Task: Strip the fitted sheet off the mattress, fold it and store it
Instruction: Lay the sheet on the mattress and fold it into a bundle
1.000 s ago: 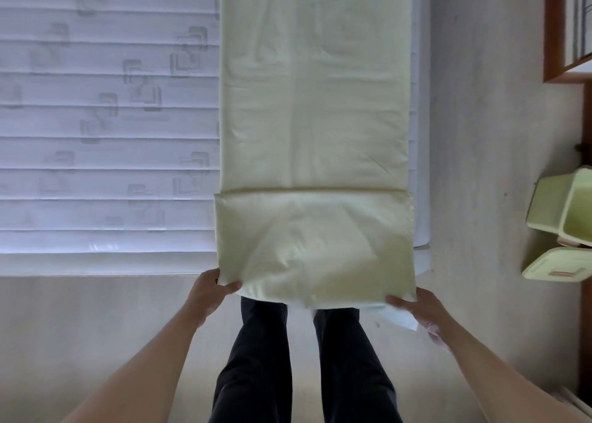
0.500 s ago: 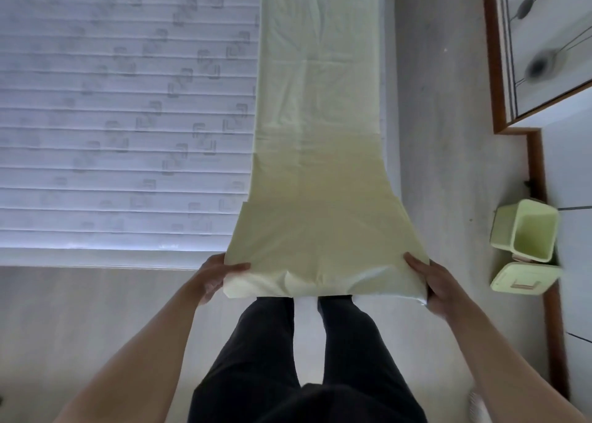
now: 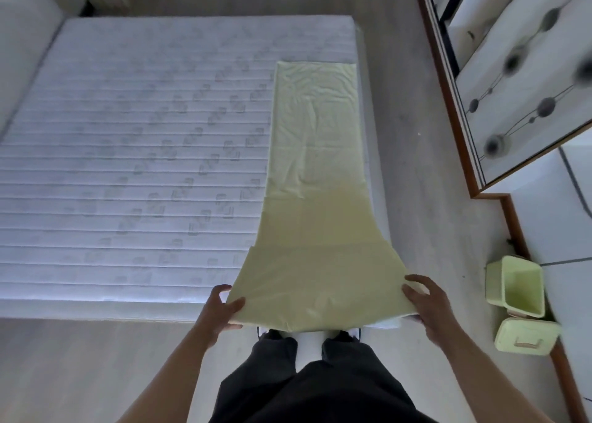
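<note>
The pale yellow-green fitted sheet (image 3: 315, 172) is folded into a long narrow strip lying along the right side of the bare white quilted mattress (image 3: 134, 166). Its near end is lifted off the bed's foot toward me. My left hand (image 3: 221, 307) pinches the near left corner, thumb on top. My right hand (image 3: 426, 304) grips the near right corner, fingers curled over the edge. The far end of the strip rests flat on the mattress.
A pale green bin (image 3: 515, 286) stands on the floor at the right with its lid (image 3: 525, 336) beside it. A wardrobe with patterned sliding doors (image 3: 519, 79) runs along the right wall. My legs and white shoes are below the sheet.
Both hands have raised the near end of the sheet higher and pulled it toward me. My head has lifted, so the whole mattress and the strip's far end now show.
</note>
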